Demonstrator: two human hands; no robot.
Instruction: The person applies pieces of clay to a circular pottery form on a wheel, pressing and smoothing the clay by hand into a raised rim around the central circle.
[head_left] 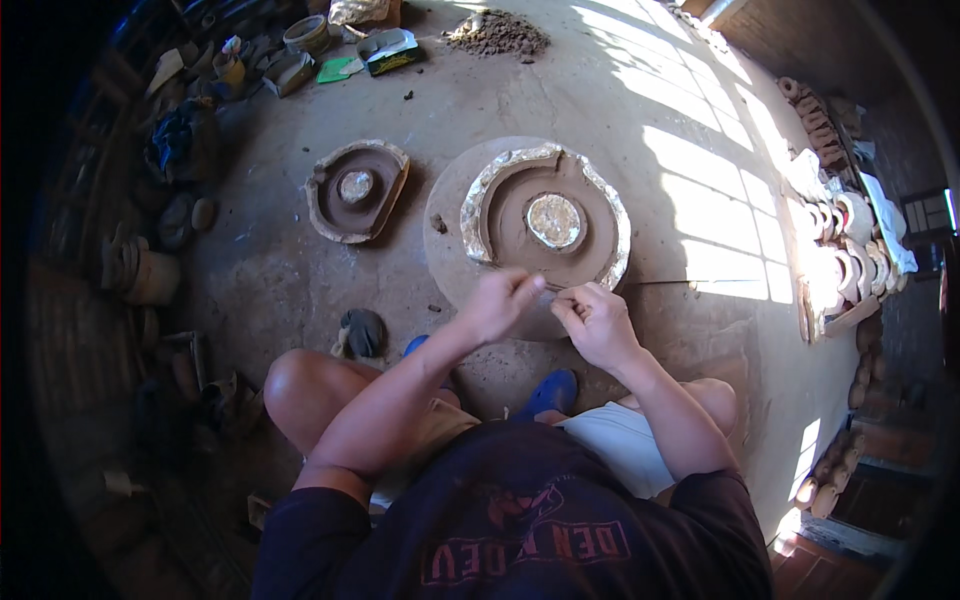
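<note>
My left hand and my right hand are held close together, both with curled fingers. Between them is something small and greyish, too small to name. They are over the near edge of a round grey turntable-like disc. On that disc lies a ring-shaped mould with a pale, crusted rim, open at one side. Brown clay lines its inside, around a round, pale-topped centre knob. A brown lump sits on the disc left of the mould.
Left of the disc lies a smaller clay-lined mould. A dark cloth bundle is near my left knee. Crumbled clay and boxes lie at the far side. Curved clay pieces line the right wall.
</note>
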